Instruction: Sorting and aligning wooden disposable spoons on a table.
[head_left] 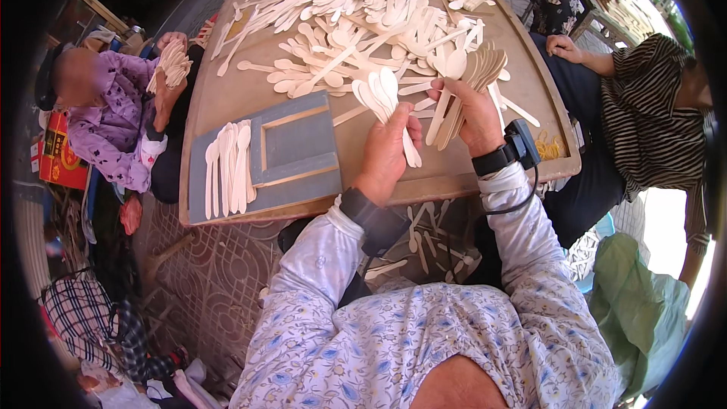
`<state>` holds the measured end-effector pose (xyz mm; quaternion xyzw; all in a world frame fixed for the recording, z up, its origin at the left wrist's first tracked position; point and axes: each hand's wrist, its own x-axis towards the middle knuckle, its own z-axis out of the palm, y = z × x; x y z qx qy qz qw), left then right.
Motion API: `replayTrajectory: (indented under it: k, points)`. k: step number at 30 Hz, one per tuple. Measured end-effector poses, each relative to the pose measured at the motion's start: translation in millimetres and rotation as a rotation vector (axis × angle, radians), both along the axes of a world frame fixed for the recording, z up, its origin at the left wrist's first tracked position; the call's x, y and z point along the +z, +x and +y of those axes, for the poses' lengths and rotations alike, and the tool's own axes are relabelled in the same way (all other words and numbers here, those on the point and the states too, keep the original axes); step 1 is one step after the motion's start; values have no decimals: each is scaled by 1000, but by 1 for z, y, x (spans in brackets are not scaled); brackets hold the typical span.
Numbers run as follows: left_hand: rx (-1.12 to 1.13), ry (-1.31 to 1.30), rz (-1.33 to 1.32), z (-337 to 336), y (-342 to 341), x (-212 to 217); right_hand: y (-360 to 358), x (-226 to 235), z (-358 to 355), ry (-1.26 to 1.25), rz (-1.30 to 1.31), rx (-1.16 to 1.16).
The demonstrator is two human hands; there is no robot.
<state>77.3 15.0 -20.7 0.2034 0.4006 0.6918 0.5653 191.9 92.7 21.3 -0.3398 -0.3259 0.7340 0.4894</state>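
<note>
My left hand [384,155] is closed around a small bunch of pale wooden spoons [376,93], their bowls pointing away from me. Beside it, my right hand [473,117] grips a fanned bunch of wooden spoons [482,68], some of them darker, with one pale spoon standing apart at the left side. Both hands are above the near edge of the brown table [424,182]. Just beyond them lies a large loose heap of wooden spoons [326,57]. To the left, a row of spoons [229,170] rests on a grey board [303,174] with wooden strips.
Yellow rubber bands [550,148] lie at the table's right corner. A person in purple [113,110] at the left holds a spoon bundle; a person in stripes [651,106] sits at the right. Other people's hands reach the far edge. Spoons [428,238] are scattered on the floor.
</note>
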Motion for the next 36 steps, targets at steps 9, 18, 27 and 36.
replayTrajectory:
  k: [9,18,27,36]
  points:
    - [-120,7,-123,-1,-3,2,14,-9,2,72,-187,214]
    - [-152,12,-61,-4,-1,5,-9,-3,-19,-36,-118,338]
    - [-49,-62,11,-5,-2,-2,33,-11,32,17,125,-15]
    - [-65,-31,-54,-3,0,5,16,-7,1,95,-232,247]
